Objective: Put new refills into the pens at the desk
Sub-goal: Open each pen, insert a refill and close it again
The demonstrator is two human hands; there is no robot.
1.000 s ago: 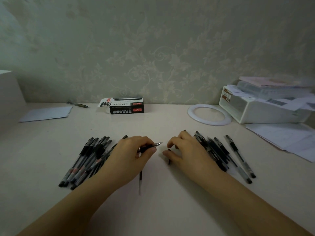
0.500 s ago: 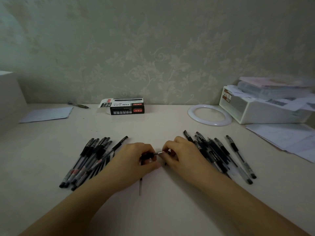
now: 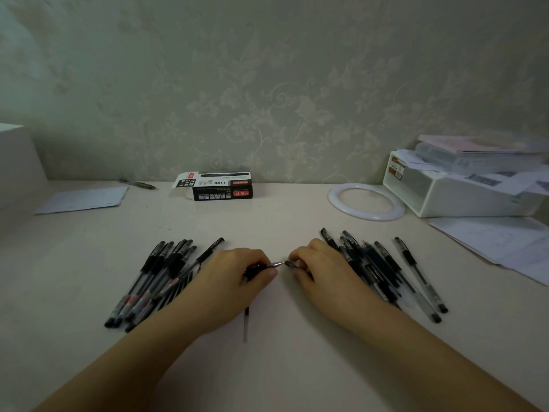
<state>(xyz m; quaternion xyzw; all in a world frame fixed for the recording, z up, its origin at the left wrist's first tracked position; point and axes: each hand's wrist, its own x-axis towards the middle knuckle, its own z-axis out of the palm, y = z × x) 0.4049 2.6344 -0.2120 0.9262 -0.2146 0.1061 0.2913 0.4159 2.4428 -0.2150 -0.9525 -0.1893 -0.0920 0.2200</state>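
My left hand (image 3: pixel 234 281) grips a black pen (image 3: pixel 261 267) at the desk's middle, its metal tip pointing right. My right hand (image 3: pixel 320 269) pinches a small dark pen cap (image 3: pixel 290 264) right at that tip; whether cap and tip touch I cannot tell. A thin refill (image 3: pixel 245 325) lies on the desk, sticking out from under my left wrist. Several black pens lie in a pile (image 3: pixel 154 281) left of my left hand. A second pile of pens (image 3: pixel 383 269) lies right of my right hand, partly hidden by it.
A black and white refill box (image 3: pixel 219 185) lies open at the back by the wall. A white ring (image 3: pixel 367 201) and a white bin with papers (image 3: pixel 463 188) sit back right. Loose sheets (image 3: pixel 505 242) lie at the right, a paper (image 3: pixel 83 200) and a single pen (image 3: pixel 138 183) back left.
My right hand moved left with the cap, up to the pen tip held in my left hand. The left hand stayed almost in place.
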